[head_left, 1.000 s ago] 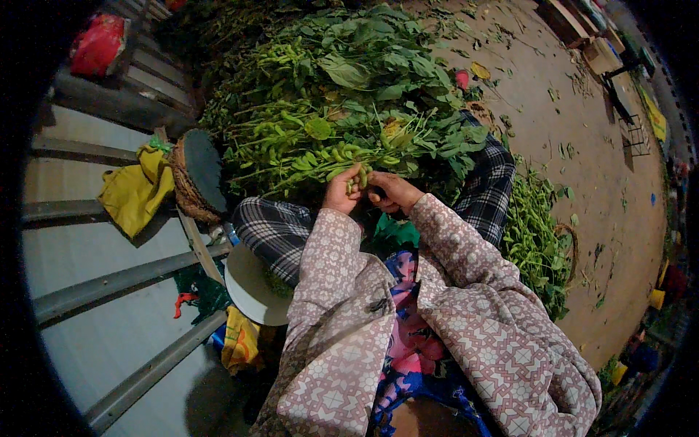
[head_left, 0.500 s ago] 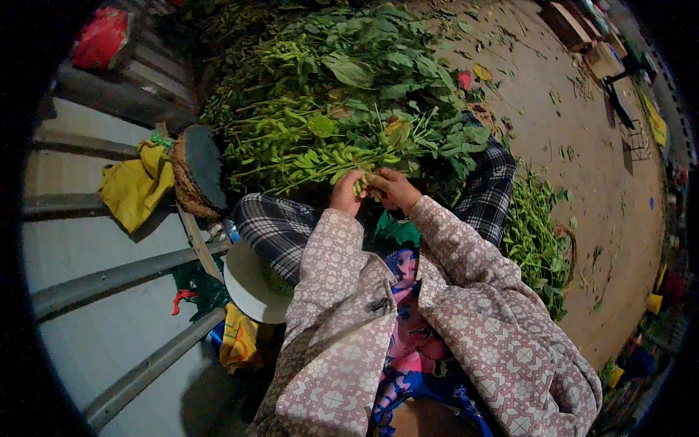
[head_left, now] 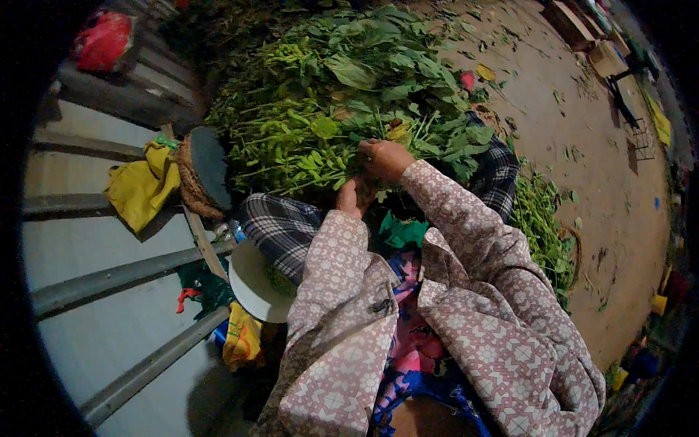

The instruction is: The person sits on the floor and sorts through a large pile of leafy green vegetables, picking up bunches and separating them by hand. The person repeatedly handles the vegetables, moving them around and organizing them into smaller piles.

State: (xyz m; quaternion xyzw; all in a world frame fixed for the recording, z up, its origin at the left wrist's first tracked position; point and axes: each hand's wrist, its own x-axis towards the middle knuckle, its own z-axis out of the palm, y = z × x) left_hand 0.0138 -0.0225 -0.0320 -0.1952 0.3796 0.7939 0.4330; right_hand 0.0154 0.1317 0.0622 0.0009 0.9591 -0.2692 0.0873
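Note:
A big heap of green bean plants (head_left: 313, 146), leafy and hung with pods, lies across my lap and in front of me. At the heap's near edge, my right hand (head_left: 387, 159) is closed, its thumb and fingers pinched on a bean plant among the pods. Just below and to the left, my left hand (head_left: 351, 198) is curled close under the plants. Its fingers are partly in shadow, so what it holds is hidden. Pods and leaves touch both hands.
By my left knee sits a white bowl (head_left: 251, 288) with some green inside. Beyond it are a round woven-sided thing (head_left: 200, 175) and a yellow cloth (head_left: 145, 188). More bean plants (head_left: 542, 240) lie on the floor at right. Metal bars (head_left: 131, 280) cross the left side.
My right hand has lifted away from the left, up toward the plants. My left hand stays low, slightly lower than before. The pods earlier seen between my hands no longer show.

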